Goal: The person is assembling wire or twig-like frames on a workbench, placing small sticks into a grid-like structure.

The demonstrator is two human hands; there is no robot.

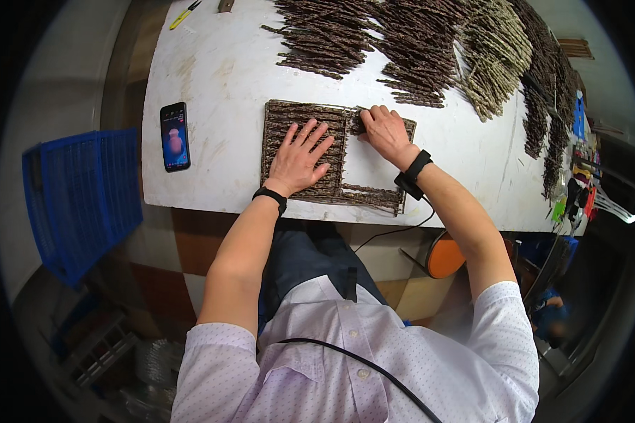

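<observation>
A rectangular panel (317,190) of dark brown braided strands in a thin frame lies near the front edge of the white table. Strands fill its left part in close rows. The right part is mostly bare frame, with short strands along its top and bottom. Flat on the filled part rests my left hand (300,158), its fingers spread and holding nothing. At the top of the right part, my right hand (388,137) has its fingers bent and pinched on a short dark braided strand (357,125) beside the middle bar. Those fingertips partly hide the strand.
Bundles of dark braided strands (324,39) and a paler bundle (497,56) cover the table's far side. A smartphone (175,137) lies at left; yellow-handled snips (183,15) are behind it. A blue plastic crate (85,197) stands left of the table, an orange stool (446,255) below its front edge.
</observation>
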